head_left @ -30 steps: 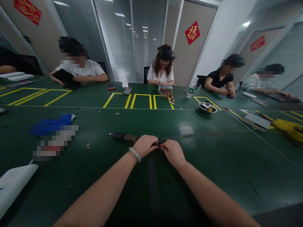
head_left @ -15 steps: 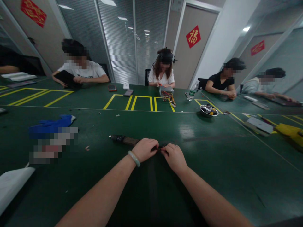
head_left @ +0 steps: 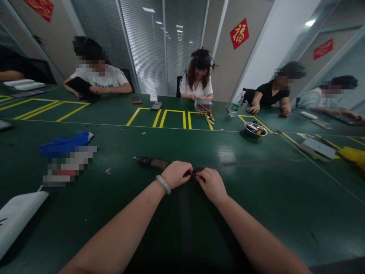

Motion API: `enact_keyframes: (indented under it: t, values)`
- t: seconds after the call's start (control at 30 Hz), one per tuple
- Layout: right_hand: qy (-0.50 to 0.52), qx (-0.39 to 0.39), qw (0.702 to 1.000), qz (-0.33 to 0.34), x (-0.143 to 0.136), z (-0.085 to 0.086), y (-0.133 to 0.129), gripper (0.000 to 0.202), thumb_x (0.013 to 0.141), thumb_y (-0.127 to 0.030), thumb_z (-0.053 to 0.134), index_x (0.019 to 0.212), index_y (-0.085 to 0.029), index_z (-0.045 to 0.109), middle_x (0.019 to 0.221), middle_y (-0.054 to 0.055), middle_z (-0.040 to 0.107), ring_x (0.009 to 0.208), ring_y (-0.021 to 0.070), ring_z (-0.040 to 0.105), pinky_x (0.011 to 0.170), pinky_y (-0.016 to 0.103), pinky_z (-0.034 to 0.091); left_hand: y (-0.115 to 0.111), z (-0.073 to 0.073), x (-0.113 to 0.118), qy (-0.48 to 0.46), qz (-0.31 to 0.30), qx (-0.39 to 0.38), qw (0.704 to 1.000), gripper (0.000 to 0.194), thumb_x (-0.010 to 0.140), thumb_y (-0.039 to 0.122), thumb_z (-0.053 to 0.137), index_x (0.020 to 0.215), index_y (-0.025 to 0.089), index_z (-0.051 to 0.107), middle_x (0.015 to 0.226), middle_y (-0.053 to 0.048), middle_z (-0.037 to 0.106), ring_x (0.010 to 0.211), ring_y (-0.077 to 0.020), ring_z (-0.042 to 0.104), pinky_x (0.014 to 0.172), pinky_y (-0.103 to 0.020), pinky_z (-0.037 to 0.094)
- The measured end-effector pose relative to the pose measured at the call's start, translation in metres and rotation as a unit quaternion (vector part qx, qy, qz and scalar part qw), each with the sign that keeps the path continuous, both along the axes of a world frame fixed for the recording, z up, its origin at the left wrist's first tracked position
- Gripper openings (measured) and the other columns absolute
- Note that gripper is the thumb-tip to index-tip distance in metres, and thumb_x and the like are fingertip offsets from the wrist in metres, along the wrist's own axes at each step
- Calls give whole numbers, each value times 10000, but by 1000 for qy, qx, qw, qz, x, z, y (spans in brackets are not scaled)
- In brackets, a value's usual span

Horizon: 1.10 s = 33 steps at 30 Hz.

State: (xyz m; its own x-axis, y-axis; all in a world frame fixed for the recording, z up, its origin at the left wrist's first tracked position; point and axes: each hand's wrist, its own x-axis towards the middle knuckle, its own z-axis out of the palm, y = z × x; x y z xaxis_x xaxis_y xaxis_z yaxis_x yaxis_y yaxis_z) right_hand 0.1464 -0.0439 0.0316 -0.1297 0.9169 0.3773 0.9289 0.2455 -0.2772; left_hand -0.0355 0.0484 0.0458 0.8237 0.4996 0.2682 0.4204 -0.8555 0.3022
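A long dark tool that looks like an inline electric screwdriver (head_left: pixel 154 163) lies on the green table, its metal tip pointing left. My left hand (head_left: pixel 176 174), with a pale bangle at the wrist, is closed around its right end. Just to the right, my right hand (head_left: pixel 212 182) has thumb and fingers pinched together against that end. A small dark piece shows between the two hands, but my fingers hide most of it and I cannot make out what it is.
Left lie a blue glove (head_left: pixel 65 144), a blurred-out item and a white object (head_left: pixel 19 213). A metal bowl of small parts (head_left: pixel 256 130) and a bottle (head_left: pixel 236 105) are far right, near a yellow thing (head_left: pixel 353 156). Several people sit across the table (head_left: pixel 285 198).
The view has tilted and shifted slightly, so everything sits a little differently in it. My hands keep the same pose at the tool's right end.
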Motion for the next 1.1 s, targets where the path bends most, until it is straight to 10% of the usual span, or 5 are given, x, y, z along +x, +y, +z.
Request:
enact_keyframes:
  t: [1.1]
  values:
    - [-21,14,1000,2,-2,-3,1,88,890,-245,570,875,-209,649,869,28,633,845,167,565,778,306,376,1,-2,0,-8,-8,6,1000,109,820,217,622,917,212,572,951,-14,647,931,-196,605,874,-331,427]
